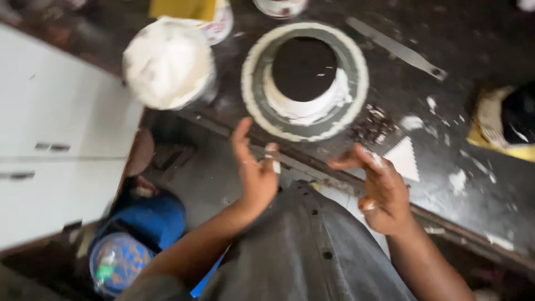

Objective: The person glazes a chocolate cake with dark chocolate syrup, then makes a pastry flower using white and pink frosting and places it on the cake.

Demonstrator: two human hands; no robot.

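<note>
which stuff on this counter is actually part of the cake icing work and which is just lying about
In use: dark round cake on the cream-smeared turntable; bowl of white cream; white toothed scraper; long flat spatula; left hand and right hand, both empty, cream on the fingers.

Lying about: blue bin; white cabinet; yellow packet.

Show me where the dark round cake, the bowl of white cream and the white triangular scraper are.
dark round cake (304, 68), head view, middle of its dark top.
bowl of white cream (167, 62), head view, on the cream surface.
white triangular scraper (405, 159), head view, centre of the flat triangle.
</note>
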